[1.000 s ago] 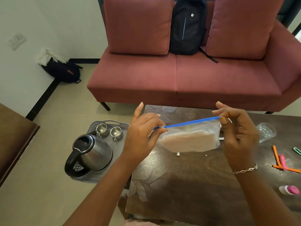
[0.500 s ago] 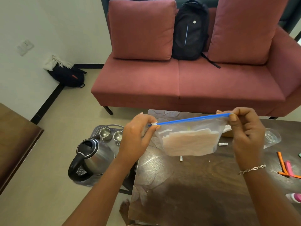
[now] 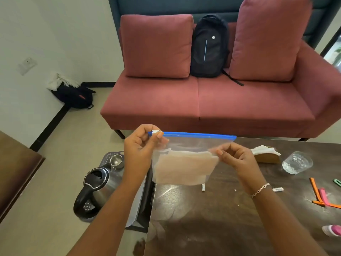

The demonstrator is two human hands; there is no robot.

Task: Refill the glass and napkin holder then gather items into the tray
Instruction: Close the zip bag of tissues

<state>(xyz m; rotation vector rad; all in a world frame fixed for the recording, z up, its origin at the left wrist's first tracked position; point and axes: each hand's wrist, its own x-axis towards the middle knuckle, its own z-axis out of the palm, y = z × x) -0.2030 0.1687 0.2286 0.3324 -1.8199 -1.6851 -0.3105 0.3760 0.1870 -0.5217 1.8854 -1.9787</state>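
Note:
I hold a clear zip bag [image 3: 186, 150] with a blue slider strip above the dark table [image 3: 230, 218]; a stack of pale napkins shows inside it. My left hand [image 3: 142, 150] pinches the white slider at the bag's left top corner. My right hand [image 3: 234, 157] grips the bag's right side, below the strip. A wooden napkin holder [image 3: 267, 157] with a few white napkins stands right of my right hand. A clear glass [image 3: 296, 162] sits beside it. The grey tray [image 3: 108, 157] lies on the floor at left with a steel kettle [image 3: 100, 187] and a small steel cup [image 3: 116, 160].
Orange and pink clips [image 3: 321, 195], a pink-capped bottle [image 3: 332, 230] and small white tubes [image 3: 203, 187] lie on the table's right part. A red sofa [image 3: 203, 104] with a black backpack [image 3: 209, 47] stands behind the table. Another bag [image 3: 75, 96] sits by the wall.
My right hand let go of the strip's right end and dropped to the bag's right side. The slider sits at the left end. The view tilted up, showing the napkin holder.

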